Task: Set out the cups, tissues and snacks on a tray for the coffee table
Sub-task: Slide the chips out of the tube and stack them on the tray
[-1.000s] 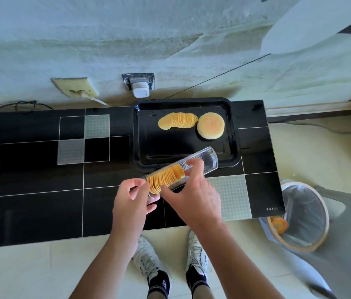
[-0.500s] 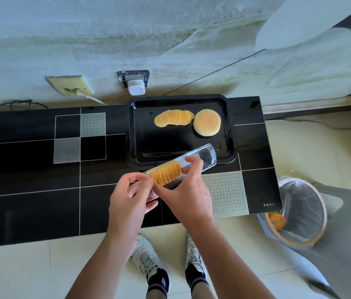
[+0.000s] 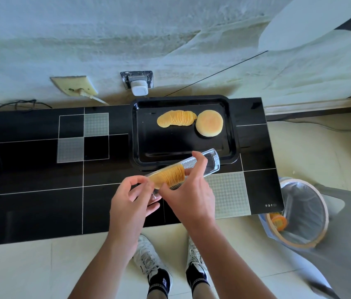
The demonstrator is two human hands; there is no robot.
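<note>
A black tray [image 3: 231, 134] lies at the back of the black tiled table [image 3: 30, 203]. On it rest a fanned row of crisps [image 3: 175, 119] and a round bun [image 3: 209, 123]. Just in front of the tray I hold a clear plastic crisp sleeve [image 3: 212, 161] tilted, with a stack of crisps [image 3: 168, 176] in its lower left half. My right hand [image 3: 188, 195] grips the sleeve around its middle. My left hand [image 3: 130, 203] is at the sleeve's lower open end, fingers curled by the crisps; whether it touches them I cannot tell.
A lined waste bin [image 3: 299, 214] with an orange wrapper inside stands on the floor right of the table. A white plug [image 3: 139, 90] and a wall outlet [image 3: 74, 87] sit on the wall behind. A grey chair [image 3: 347, 244] is at the lower right.
Both hands and the sleeve have stayed nearly in place. My left fingers have shifted slightly around the sleeve's open end.
</note>
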